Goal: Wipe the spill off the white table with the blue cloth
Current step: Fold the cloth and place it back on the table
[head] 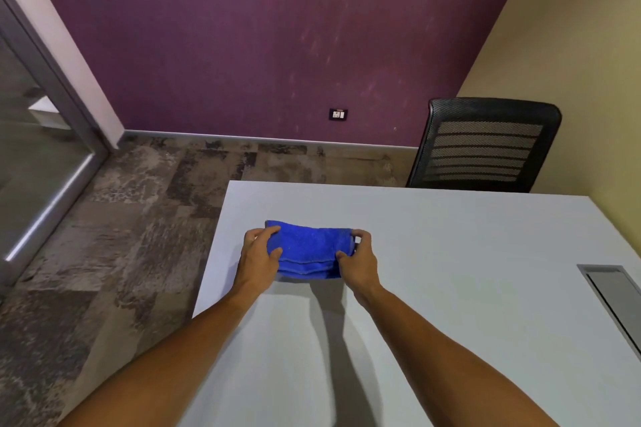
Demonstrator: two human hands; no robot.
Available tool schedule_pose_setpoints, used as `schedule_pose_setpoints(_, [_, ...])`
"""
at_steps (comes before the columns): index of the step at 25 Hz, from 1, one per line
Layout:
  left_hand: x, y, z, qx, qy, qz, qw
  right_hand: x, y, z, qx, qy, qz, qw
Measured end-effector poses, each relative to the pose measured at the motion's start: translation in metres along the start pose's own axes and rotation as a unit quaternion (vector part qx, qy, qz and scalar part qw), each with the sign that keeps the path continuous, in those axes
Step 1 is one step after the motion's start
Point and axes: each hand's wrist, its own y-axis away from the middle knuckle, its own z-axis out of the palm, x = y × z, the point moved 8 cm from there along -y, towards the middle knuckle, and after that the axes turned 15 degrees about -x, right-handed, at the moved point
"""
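Note:
A folded blue cloth (308,250) lies on the white table (451,253) near its far left corner. My left hand (258,256) grips the cloth's left end, thumb on top and fingers curled over the far edge. My right hand (360,258) pinches its right end between thumb and fingers. The cloth is folded in several layers, with stitched edges showing along its near side. No spill shows on the table surface in this view.
A black mesh-backed office chair (485,146) stands behind the table's far edge on the right. A grey cable hatch (614,291) is set in the table at the right. Patterned carpet (121,218) lies to the left, with a glass door (34,156) beyond.

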Motion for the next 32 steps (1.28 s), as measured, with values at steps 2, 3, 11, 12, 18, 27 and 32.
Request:
schedule_pose_setpoints(2, [-0.013, -0.021, 0.0, -0.019, -0.013, -0.002, 1.0, 0.0, -0.022, 0.008, -0.005, 0.018, 0.005, 1.0])
schedule_pose_setpoints(3, [-0.021, -0.03, -0.001, -0.021, -0.019, -0.004, 1.0, 0.0, -0.033, 0.012, -0.005, 0.029, 0.006, 1.0])
schedule_pose_setpoints(11, [-0.055, -0.083, -0.021, 0.02, -0.022, 0.005, 1.0, 0.0, -0.106, 0.044, 0.009, 0.065, -0.002, 0.998])
schedule_pose_setpoints(12, [-0.059, -0.088, -0.02, 0.019, -0.022, 0.01, 1.0, 0.004, -0.112, 0.047, 0.013, 0.067, 0.004, 0.998])
schedule_pose_setpoints(18, [-0.104, -0.095, -0.003, -0.025, -0.175, -0.083, 0.981, 0.024, -0.126, 0.053, -0.048, 0.298, 0.033, 0.953])
schedule_pose_setpoints(27, [-0.103, -0.09, 0.042, -0.126, -0.367, -0.011, 0.921, 0.028, -0.117, 0.106, -0.171, 0.605, -0.03, 0.777])
schedule_pose_setpoints(32, [-0.099, -0.082, 0.044, -0.149, -0.386, -0.029, 0.91, 0.028, -0.117, 0.107, -0.187, 0.649, -0.017, 0.737])
